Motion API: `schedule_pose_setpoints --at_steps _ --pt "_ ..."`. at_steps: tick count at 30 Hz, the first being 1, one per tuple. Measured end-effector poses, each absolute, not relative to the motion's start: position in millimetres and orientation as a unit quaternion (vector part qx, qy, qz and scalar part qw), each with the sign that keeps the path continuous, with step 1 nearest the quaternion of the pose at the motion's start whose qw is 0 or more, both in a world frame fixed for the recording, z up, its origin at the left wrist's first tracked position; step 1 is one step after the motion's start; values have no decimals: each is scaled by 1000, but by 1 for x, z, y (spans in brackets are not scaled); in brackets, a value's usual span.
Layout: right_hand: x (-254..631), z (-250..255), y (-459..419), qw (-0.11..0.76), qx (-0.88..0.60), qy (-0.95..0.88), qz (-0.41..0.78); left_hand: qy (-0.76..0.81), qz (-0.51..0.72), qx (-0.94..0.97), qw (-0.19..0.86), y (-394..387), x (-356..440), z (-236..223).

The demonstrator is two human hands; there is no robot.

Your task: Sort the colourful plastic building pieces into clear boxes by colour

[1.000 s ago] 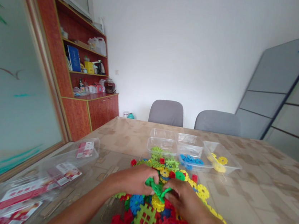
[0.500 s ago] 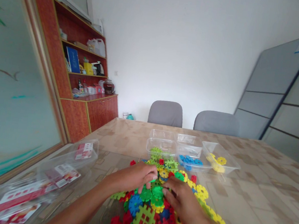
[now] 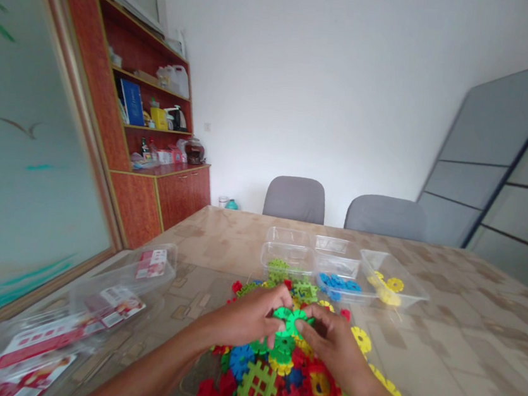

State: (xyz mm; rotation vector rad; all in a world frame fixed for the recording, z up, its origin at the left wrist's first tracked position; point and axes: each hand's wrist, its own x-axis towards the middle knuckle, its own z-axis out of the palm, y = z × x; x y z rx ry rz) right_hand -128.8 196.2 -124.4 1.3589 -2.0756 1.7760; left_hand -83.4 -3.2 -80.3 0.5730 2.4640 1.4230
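We hold the bright green notched discs (image 3: 292, 321) in mid-air between our two hands, apparently two pieces edge to edge or overlapping; whether their slots are joined, we cannot tell. Our left grip (image 3: 257, 315) pinches the near-left rim between thumb and fingers, and our right grip (image 3: 332, 338) is closed on the opposite edge in the same way.

The likeliest trouble, we judge, is a slip: only fingertips bear on thin, toothed rims, so uneven force from one side could twist the discs out. Directly below the grip lie loose green discs (image 3: 282, 350) of much the same look, with a yellow disc (image 3: 281, 368) just under them, so a dropped piece could easily be lost among its neighbours. If the two held pieces do meet at a slot, a tilted push or pull might make it bind, then let go suddenly and jerk our hands apart.

A jerk to the right could send our forearm into the yellow discs (image 3: 386, 385) near it on the desk (image 3: 461, 347). Down and left of the grip, the blue disc (image 3: 240, 362) and the lime lattice square (image 3: 256, 393) sit in the crowded pile, where a dipping left wrist might nudge them. Beyond the grip, the clear tray (image 3: 367, 294) with blue pieces seems far enough off to escape a small slip
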Motion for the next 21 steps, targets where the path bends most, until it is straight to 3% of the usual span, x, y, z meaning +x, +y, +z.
schedule_pose_setpoints --at_steps 8,15,21 --pt "-131 -120 198 -62 458 -614 640 777 584 203 117 3 -87 -82" --pt "-135 -111 199 -27 435 -620 653 761 600 208 133 5 -83 -71" --pt "-134 -120 200 13 416 -651 635 831 530 150 77 8 -85 -84"
